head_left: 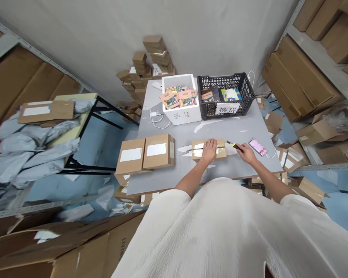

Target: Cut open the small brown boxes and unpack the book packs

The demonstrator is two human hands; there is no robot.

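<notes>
On the bench (179, 133), a carton (221, 154) lies near the front edge under the left hand (210, 149), spread palm-down on its top, while the right hand (246, 152) is closed round a cutter (236, 146), blade just beside the carton, left of a phone (258, 147).

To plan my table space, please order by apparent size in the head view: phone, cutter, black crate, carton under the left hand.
1. Black crate
2. Carton under the left hand
3. Phone
4. Cutter
</notes>
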